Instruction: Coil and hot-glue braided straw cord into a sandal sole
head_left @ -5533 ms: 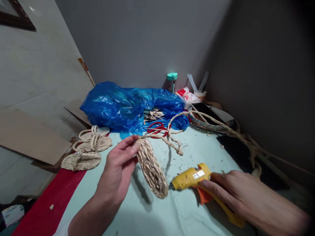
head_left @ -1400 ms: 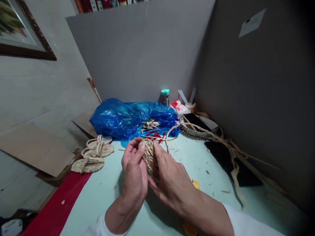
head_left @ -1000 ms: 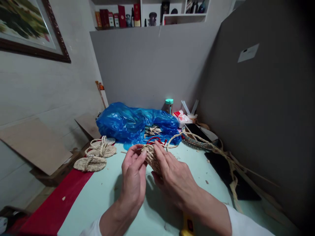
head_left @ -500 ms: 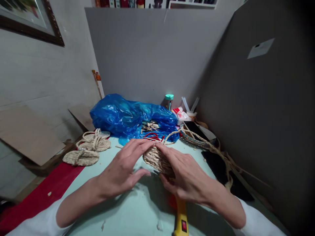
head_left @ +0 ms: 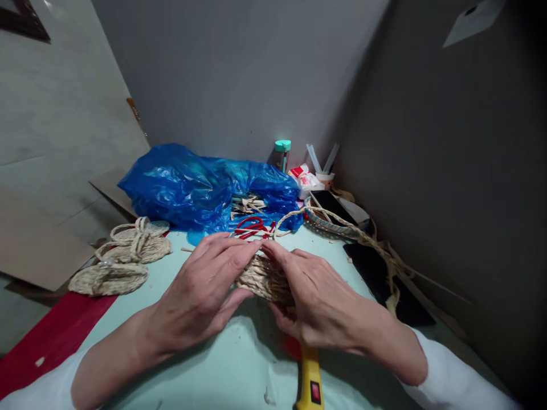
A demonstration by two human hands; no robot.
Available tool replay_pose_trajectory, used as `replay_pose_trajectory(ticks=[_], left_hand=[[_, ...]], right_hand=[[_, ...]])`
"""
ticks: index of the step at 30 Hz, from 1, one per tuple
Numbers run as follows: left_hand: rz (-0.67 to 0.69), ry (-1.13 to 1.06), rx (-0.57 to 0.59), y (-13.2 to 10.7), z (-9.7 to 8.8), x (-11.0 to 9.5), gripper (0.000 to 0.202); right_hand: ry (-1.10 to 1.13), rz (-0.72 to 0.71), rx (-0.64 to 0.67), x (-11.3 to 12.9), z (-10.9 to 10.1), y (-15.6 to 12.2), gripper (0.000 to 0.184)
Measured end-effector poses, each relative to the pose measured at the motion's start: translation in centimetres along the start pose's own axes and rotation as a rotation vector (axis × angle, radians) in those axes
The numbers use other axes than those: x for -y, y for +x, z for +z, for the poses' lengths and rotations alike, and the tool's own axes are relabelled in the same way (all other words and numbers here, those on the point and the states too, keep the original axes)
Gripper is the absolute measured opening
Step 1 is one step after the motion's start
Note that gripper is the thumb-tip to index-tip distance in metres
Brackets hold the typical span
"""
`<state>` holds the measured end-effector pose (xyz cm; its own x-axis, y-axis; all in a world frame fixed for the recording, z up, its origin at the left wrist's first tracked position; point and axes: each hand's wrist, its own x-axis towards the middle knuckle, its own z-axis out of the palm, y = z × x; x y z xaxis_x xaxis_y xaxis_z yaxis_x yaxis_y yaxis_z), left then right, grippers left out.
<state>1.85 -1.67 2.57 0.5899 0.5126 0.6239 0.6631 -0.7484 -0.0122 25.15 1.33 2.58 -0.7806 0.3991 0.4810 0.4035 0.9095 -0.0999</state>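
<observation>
Both my hands grip a flat oval pad of braided straw rope just above the pale green table top. My left hand covers its left half, fingers over the top and thumb underneath. My right hand clamps its right half the same way. The fingertips of both hands meet at the pad's far edge. A loose tail of the braided rope runs from the pad off to the right. A yellow glue gun lies under my right wrist.
A blue plastic bag with straw scraps lies at the back. Red scissors lie before it. Finished straw sandals sit at the left by a red strip. A teal-capped bottle, a phone and grey panels close off the back right.
My right hand let go of the glue gun and joined the left on the straw pad. The pad turned from upright to flat, and both hands came lower.
</observation>
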Motion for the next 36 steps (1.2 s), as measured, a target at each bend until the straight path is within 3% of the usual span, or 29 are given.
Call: replay_pose_trajectory(ticks=[6, 13, 21, 30, 36], left_hand=[[-0.023, -0.022, -0.075, -0.1, 0.2, -0.1, 0.052], [-0.106, -0.022, -0.104, -0.4, 0.5, 0.1, 0.036], [-0.142, 0.02, -0.133, -1.1, 1.0, 0.0, 0.034], [-0.264, -0.093, 0.002, -1.6, 1.5, -0.1, 0.05], [-0.265, -0.154, 0.003, -1.5, 1.5, -0.1, 0.062]], right_hand=[[0.023, 0.035, -0.042, -0.5, 0.0, 0.1, 0.073], [0.003, -0.027, -0.206, -1.9, 0.6, -0.7, 0.049], [0.042, -0.037, -0.194, -2.1, 0.9, -0.9, 0.051], [0.092, -0.031, -0.178, -1.8, 1.0, -1.0, 0.047], [0.105, -0.053, -0.161, -1.8, 1.2, -0.9, 0.046]])
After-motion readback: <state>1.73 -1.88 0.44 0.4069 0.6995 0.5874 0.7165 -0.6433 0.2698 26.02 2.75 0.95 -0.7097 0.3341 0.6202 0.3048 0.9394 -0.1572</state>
